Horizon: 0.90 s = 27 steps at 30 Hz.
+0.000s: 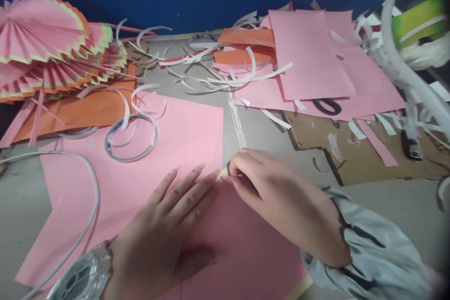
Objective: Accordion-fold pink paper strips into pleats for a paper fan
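- Head view: right hand (pixel 262 176) has thumb and forefinger together, pinched on a yellow strip (pixel 222 174), seemingly to control its end; exact contact is partly hidden.
- Left hand (pixel 165 220) lies flat on pink paper (pixel 253 239) beside the strip, apparently steadying it.
- Tape ring (pixel 131 160) rests beyond, left.
- Folded fans (pixel 42 33) lie well apart.

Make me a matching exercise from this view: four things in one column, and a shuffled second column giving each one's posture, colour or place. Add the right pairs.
1. Left hand
2. Right hand
3. Pleated fans
4. Cardboard

A. Brown, towards the right of the view
B. Fingers curled in, at a pale yellow strip
C. Pink with orange and yellowish edges, at the upper left
D. Fingers extended over pink paper

Pairs: 1-D, 2-B, 3-C, 4-A
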Motion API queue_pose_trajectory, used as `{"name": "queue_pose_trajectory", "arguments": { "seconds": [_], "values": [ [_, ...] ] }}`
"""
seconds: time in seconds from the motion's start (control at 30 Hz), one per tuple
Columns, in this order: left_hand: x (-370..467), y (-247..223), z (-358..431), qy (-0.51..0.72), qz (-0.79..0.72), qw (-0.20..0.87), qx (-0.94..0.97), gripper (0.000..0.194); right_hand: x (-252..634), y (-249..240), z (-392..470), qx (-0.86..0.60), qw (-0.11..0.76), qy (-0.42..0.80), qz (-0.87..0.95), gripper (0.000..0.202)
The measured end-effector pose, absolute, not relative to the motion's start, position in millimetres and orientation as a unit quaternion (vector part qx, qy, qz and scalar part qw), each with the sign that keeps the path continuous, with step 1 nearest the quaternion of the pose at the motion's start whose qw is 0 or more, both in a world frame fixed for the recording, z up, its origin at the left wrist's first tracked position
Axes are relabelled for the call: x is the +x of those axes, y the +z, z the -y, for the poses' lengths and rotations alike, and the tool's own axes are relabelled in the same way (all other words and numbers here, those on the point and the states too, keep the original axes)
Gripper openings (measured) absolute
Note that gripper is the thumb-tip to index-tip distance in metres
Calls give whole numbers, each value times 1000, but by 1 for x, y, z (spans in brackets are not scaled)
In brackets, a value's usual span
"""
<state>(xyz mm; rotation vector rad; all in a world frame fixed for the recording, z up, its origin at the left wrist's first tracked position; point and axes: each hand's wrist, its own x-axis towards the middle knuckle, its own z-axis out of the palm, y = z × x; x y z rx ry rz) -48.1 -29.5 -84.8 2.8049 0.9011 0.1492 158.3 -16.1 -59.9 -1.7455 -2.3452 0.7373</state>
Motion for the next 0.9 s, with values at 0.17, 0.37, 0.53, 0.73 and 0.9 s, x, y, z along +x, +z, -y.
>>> {"name": "queue_pose_trajectory", "arguments": {
  "seconds": [0.17,0.37,0.53,0.73,0.9],
  "values": [
    [-47,-86,29,22,-296,88,951,77,156,-62,14,-577,61,236,780,17],
    [-47,-86,28,18,-294,92,951,78,156,-64,15,-578,68,217,784,19],
    [-48,-85,26,7,-289,100,952,76,155,-64,15,-579,63,207,786,18],
    [-47,-84,25,3,-283,96,954,73,154,-65,15,-580,63,206,786,18],
    [-48,-84,26,1,-284,91,955,76,154,-65,15,-582,60,201,785,18]
  ]
}}
